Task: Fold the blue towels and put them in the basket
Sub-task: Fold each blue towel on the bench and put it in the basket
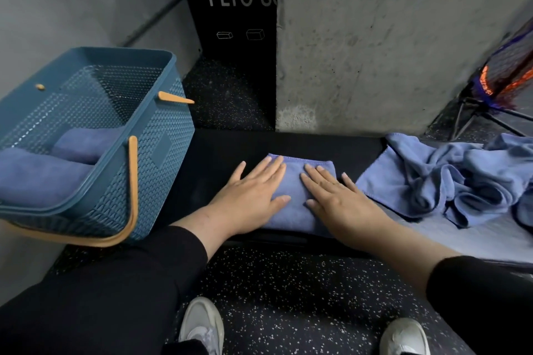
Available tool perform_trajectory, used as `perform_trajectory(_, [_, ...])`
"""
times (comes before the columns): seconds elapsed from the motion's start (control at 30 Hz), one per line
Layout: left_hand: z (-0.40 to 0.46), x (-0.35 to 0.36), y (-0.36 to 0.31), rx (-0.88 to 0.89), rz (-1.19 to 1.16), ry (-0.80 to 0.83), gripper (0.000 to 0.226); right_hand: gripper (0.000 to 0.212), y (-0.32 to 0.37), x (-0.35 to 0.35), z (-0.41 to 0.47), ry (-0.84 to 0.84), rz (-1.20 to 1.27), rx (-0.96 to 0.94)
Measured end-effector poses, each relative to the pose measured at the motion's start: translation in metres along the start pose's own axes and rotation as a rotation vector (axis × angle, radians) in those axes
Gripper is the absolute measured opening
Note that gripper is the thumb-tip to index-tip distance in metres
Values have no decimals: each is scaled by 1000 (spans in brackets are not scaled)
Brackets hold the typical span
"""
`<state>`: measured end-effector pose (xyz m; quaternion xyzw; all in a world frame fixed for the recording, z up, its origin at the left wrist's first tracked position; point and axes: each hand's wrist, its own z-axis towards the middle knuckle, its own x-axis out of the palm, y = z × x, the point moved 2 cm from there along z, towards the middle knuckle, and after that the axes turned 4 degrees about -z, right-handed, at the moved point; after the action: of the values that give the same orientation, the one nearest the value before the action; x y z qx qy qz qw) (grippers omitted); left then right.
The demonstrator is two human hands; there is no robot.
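Basket [161,135] sitting at left w/ folded towels inside. Pile [450,181] waiting at right, unfolded. Towel [294,210] lying folded on bench [216,150] between them. L hand [253,190], R hand [337,196] pressing it flat, fingers straight, gripping nothing. Step: smoothing fold. Next, prob.: lifting towel w/ both hands, carrying left into basket.

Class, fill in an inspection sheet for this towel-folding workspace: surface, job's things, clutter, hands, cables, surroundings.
Surface: black bench, flat, against a concrete pillar.
Job's things: folded blue towel on the bench; unfolded towel pile on its right side; blue basket on the left, holding folded towels.
Clutter: nothing seen.
Hands: left hand and right hand both press flat on the folded blue towel.
Cables: nothing seen.
Surroundings: black plyo box, speckled floor, netted orange-and-blue object at far right.
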<state>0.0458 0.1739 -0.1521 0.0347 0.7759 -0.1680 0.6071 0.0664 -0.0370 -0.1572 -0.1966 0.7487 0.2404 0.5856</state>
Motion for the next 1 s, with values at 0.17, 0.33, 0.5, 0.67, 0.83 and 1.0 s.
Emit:
perform_trajectory(0.17, [-11, -2, 19, 33, 15, -94, 68, 57, -16, -9, -11, -139, 66, -31])
perform_trajectory(0.33, [-27, -7, 26, 201, -43, -261, 66, 53, -18, -12, -31, -332, 71, -270])
perform_trajectory(0.5, [-38, -2, 24, 240, -35, -188, 74, 53, -20, -3, -37, -265, 45, -251])
perform_trajectory(0.67, [-36, -3, 15, 220, -74, -222, 74, 24, -12, -20, -32, -357, 204, -122])
perform_trajectory(0.83, [-38, -18, 5, 59, -391, -322, 18, 28, -10, -40, -37, -284, 226, -132])
perform_trajectory(1.0, [-29, -28, 9, -113, -672, -241, 26, 24, -10, -41, -30, -277, 359, 28])
